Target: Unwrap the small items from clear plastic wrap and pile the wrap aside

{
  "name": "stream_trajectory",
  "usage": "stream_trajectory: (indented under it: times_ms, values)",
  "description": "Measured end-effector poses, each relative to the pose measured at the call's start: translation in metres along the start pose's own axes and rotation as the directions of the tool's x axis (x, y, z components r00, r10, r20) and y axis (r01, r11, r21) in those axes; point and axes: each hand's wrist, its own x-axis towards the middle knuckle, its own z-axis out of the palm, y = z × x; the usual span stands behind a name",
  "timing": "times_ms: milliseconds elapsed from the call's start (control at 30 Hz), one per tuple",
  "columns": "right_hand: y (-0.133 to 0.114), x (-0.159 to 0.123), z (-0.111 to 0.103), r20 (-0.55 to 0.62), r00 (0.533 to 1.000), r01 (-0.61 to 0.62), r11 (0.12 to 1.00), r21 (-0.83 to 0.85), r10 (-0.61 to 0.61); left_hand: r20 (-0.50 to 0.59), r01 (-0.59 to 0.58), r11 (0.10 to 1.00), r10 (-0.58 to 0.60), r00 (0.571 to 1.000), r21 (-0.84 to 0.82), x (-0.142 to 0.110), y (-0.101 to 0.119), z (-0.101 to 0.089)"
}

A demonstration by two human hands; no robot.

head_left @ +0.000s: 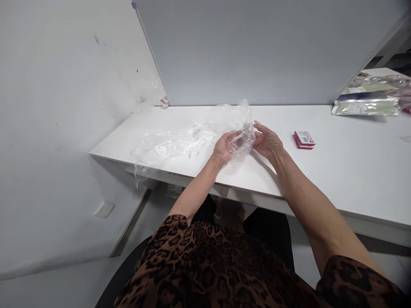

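I see both hands raised just above the white tabletop (337,162), meeting over its front-middle area. My left hand (224,146) is curled around a crumpled clear plastic bag (242,128), fingers closed on the film from the left side. My right hand (268,140) touches the same bag from the right, fingers extended along the film; I cannot tell whether it pinches the plastic or only rests against it. The bag bunches upward between the two hands, its top standing above the fingertips.

A larger sheet of clear plastic (170,147) lies spread flat on the tabletop to the left of the hands, reaching the front-left corner, where one edge hangs over. Whether it joins the held bag I cannot tell.

A small red-and-white box (303,140) lies on the tabletop to the right of the right hand, apart from it. Sealed packages (366,105) rest at the far right, well apart. A grey partition (257,51) stands behind the tabletop.
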Motion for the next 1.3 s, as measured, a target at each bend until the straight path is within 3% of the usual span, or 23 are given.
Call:
stream_trajectory:
  times_ms: [233, 367, 500, 600, 733, 833, 967, 1033, 1100, 1133, 1200, 1300]
  values:
    - [0.003, 0.003, -0.002, -0.049, 0.998, -0.034, 0.995, -0.090, 0.030, 0.093, -0.030, 0.999, 0.033, 0.995, -0.034, -0.018, 0.010, 0.006]
    - [0.001, 0.009, -0.012, -0.182, 0.983, -0.061, 0.981, -0.183, 0.027, 0.052, -0.090, 0.990, 0.095, 0.994, -0.105, -0.015, 0.013, 0.001]
    - [0.000, 0.011, -0.017, -0.307, 0.944, -0.021, 0.904, -0.427, -0.123, 0.036, -0.122, 0.988, 0.126, 0.991, -0.095, -0.014, 0.014, -0.001]
    - [0.002, 0.007, -0.013, -0.210, 0.953, 0.065, 0.823, -0.564, -0.219, 0.064, -0.150, 0.985, 0.156, 0.986, -0.091, -0.016, 0.014, -0.001]
    - [0.005, 0.005, -0.009, -0.035, 0.989, 0.077, 0.695, -0.715, -0.146, 0.096, -0.170, 0.980, 0.180, 0.979, -0.106, -0.018, 0.016, 0.002]
    - [0.000, 0.010, -0.020, -0.061, 0.982, 0.071, 0.644, -0.762, -0.180, 0.098, -0.206, 0.970, 0.218, 0.971, -0.127, -0.019, 0.020, 0.002]
    - [-0.017, 0.014, -0.048, -0.168, 0.916, 0.058, 0.536, -0.842, -0.363, 0.069, -0.274, 0.953, 0.285, 0.956, -0.132, -0.018, 0.024, 0.001]
    - [-0.024, 0.011, -0.056, -0.114, 0.913, 0.108, 0.502, -0.858, -0.391, 0.090, -0.285, 0.947, 0.300, 0.950, -0.145, -0.017, 0.024, -0.001]
    - [-0.027, 0.007, -0.054, 0.037, 0.950, 0.189, 0.478, -0.858, -0.309, 0.115, -0.281, 0.947, 0.300, 0.947, -0.159, -0.015, 0.025, -0.003]
    - [-0.027, 0.004, -0.051, 0.125, 0.965, 0.219, 0.442, -0.870, -0.231, 0.122, -0.279, 0.946, 0.300, 0.946, -0.162, -0.015, 0.025, -0.003]
    - [-0.025, 0.000, -0.041, 0.224, 0.972, 0.235, 0.287, -0.929, -0.070, 0.117, -0.286, 0.945, 0.305, 0.945, -0.158, -0.015, 0.026, -0.004]
    - [-0.021, -0.003, -0.032, 0.180, 0.983, 0.179, 0.021, -0.984, 0.036, 0.073, -0.310, 0.941, 0.322, 0.944, -0.137, -0.017, 0.029, -0.002]
